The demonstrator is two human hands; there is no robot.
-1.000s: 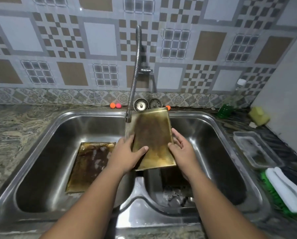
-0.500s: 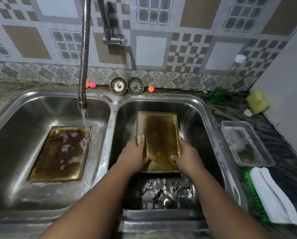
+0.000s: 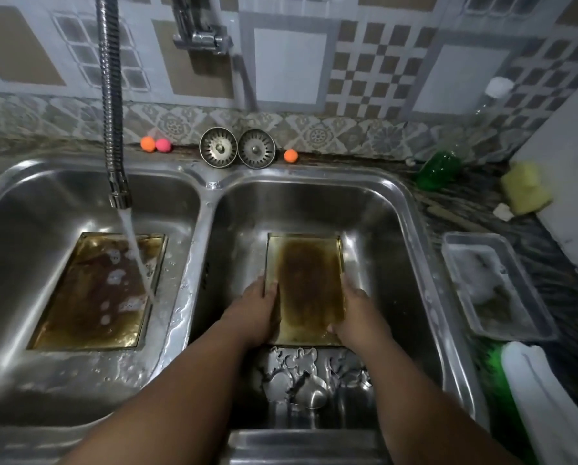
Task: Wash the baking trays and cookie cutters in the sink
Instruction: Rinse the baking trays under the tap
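1. Lowered slightly, the baking tray (image 3: 309, 290) is held in the sink's (image 3: 411, 209) right basin, cookie cutters (image 3: 301, 367) at the near edge.
2. Patterned tiles (image 3: 289, 68) are seen behind.
3. Its side rims are gripped by left hand (image 3: 254, 313) and right hand (image 3: 361, 317), fingers curled.

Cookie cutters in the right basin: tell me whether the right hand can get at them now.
Probably yes: the cookie cutters lie uncovered just beside the right hand, but it must first release the baking tray.
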